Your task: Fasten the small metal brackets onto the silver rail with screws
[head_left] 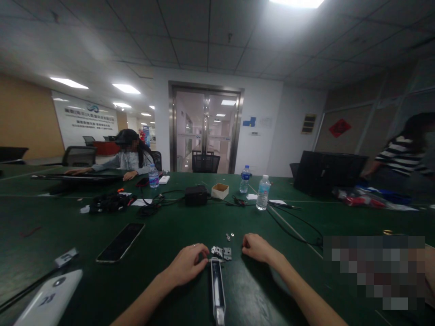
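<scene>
A long, narrow silver tool with a dark middle [218, 287] lies lengthwise on the green table. Just left of its far end rests my left hand [190, 262], its fingers loosely bent, with a gap between thumb and forefinger and nothing visible in it. Small grey metal pieces [227, 253] sit at the tool's far end, between my hands. Beyond them are a few tiny parts [228, 237], including a small pale ring [232, 234]. To the right, my right hand [255, 246] is on the tabletop with its fingers curled in; nothing shows in it.
A dark phone [120, 243] and a white device [50, 299] lie on the left. Farther back are a black box [196, 195], an open small box [220, 191], cables and water bottles [263, 192]. One person [132, 151] sits across; another [404, 151] is at right.
</scene>
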{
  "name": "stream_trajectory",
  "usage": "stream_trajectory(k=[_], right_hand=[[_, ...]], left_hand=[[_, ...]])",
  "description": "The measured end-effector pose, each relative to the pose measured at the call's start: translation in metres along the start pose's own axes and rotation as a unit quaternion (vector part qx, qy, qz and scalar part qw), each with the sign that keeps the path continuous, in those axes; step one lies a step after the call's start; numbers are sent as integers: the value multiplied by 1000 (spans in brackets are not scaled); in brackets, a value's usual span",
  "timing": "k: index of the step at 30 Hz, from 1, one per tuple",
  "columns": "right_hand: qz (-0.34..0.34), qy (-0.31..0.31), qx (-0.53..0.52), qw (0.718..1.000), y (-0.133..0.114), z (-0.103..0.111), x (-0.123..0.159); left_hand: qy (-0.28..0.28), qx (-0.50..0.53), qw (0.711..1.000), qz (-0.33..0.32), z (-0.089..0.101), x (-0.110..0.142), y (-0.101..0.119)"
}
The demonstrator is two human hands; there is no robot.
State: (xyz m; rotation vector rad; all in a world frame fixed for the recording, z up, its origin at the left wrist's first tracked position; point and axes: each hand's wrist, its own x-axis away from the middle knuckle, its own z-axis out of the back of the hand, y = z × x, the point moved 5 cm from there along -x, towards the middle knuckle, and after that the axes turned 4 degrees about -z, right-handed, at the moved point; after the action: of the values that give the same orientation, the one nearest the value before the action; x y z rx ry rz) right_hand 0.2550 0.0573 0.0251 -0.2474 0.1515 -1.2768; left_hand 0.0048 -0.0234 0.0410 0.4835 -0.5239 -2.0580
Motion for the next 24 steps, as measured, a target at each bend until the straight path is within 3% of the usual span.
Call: stream_trajectory(k=[9,16,20,24], right_hand=[[15,-28,-29,999,-13,4,7],[108,24,-65,992,-38,11,15],[185,81,-124,971,-63,12,26],[229,101,-196,948,-88,2,36]], left_hand=[[6,0,1000,-4,1,0,1],[47,-14,999,-22,3,-2,1],[64,-17,997,-43,4,-1,1],[55,-32,996,-65,4,0,6]])
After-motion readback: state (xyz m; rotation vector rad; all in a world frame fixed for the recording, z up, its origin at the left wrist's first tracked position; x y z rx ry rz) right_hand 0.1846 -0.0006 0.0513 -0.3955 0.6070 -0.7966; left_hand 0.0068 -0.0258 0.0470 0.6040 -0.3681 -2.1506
